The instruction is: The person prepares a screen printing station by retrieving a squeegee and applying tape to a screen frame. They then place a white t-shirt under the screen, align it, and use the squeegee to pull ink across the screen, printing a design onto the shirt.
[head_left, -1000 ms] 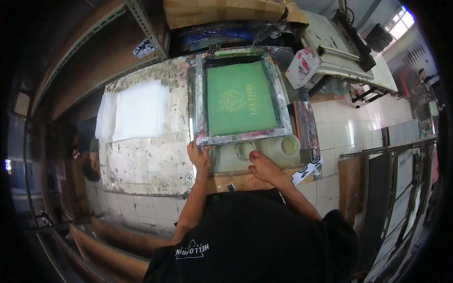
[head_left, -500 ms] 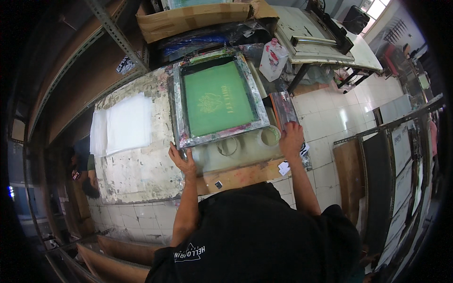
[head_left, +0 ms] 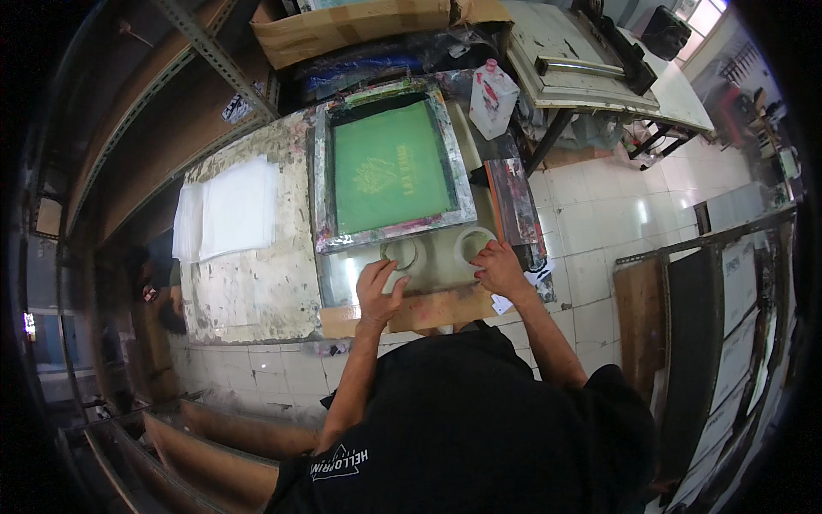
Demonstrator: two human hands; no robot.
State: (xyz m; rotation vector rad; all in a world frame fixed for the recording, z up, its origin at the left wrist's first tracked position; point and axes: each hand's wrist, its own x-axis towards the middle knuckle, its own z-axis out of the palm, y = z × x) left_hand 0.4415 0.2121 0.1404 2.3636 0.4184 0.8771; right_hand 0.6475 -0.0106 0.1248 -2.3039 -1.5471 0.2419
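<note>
Spanning the middle of the view: a worn, stain-spotted bench (head_left: pixel 291 295), its right half topped by a pale, glossy surface (head_left: pixel 342 274). Screen frame (head_left: pixel 468 193) lies on that half, reaching toward the far edge; green mesh (head_left: pixel 390 167) inside it carries a yellowish design. Stack of white sheets (head_left: pixel 240 210) sits near the bench's left edge, slightly fanned. Brown strip (head_left: pixel 411 311) runs along the near edge of the right half. Paint-smeared, orange-edged slab (head_left: pixel 515 201) lies along the right edge. White jug (head_left: pixel 494 103) with red smears stands by the far right corner.

Left hand (head_left: pixel 379 295): nearer the near edge than the frame, over the near side of the left ring (head_left: pixel 419 254); thumb spread apart from the fingers. Contact with the ring cannot be told. Right hand (head_left: pixel 501 270): at the near right side of the right ring (head_left: pixel 460 248), fingers bent and drawn close to the thumb; whether clamped on the rim, cannot tell. Both rings lie between frame and near edge, apart from each other. White cutouts (head_left: pixel 503 305), smallest, by the near right corner.
</note>
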